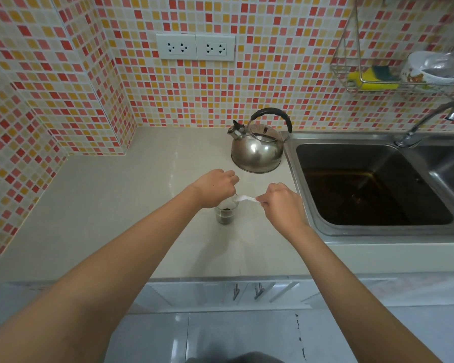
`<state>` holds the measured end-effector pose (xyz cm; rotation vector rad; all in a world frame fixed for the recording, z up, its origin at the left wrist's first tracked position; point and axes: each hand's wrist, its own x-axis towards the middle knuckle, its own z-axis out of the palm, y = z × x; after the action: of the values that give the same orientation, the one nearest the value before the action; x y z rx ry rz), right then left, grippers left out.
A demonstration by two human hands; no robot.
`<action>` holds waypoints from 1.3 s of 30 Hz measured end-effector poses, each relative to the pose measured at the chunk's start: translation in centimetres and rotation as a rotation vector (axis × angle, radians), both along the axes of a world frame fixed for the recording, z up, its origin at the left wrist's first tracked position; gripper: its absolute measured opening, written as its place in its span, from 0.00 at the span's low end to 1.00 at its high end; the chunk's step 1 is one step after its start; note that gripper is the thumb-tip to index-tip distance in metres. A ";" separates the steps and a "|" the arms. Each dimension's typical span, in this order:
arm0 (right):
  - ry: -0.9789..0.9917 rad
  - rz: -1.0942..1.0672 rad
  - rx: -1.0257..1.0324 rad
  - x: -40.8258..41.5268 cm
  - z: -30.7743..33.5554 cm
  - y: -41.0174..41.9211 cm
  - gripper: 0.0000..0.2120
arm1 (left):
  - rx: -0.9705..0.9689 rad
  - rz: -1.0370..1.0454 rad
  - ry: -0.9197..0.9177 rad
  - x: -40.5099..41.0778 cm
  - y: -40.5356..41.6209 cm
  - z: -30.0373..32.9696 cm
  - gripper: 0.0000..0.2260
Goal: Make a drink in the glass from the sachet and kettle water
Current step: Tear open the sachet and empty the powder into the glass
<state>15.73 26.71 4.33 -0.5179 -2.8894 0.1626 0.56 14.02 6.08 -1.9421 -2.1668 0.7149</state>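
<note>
My right hand (282,205) pinches one end of the white sachet (246,198), fingers closed on it. My left hand (215,187) hovers curled over the glass (225,212), holding something thin I cannot make out. The glass stands on the counter (115,200), dark powder inside. Beyond, the kettle (257,149) sits beside the sink (372,184).

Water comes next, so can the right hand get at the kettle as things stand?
Probably not yet: the path over the counter to the kettle looks clear, but the right hand is pinching a white sachet.
</note>
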 end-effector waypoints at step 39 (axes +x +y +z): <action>-0.069 -0.750 -1.160 -1.6 -8.4 1.9 0.05 | 0.930 0.741 -0.978 -0.2 -5.9 -4.9 0.21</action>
<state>14.16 28.63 -4.03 -1.6921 -2.1318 1.6801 0.40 8.11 1.14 -0.9809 -2.8605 -1.2997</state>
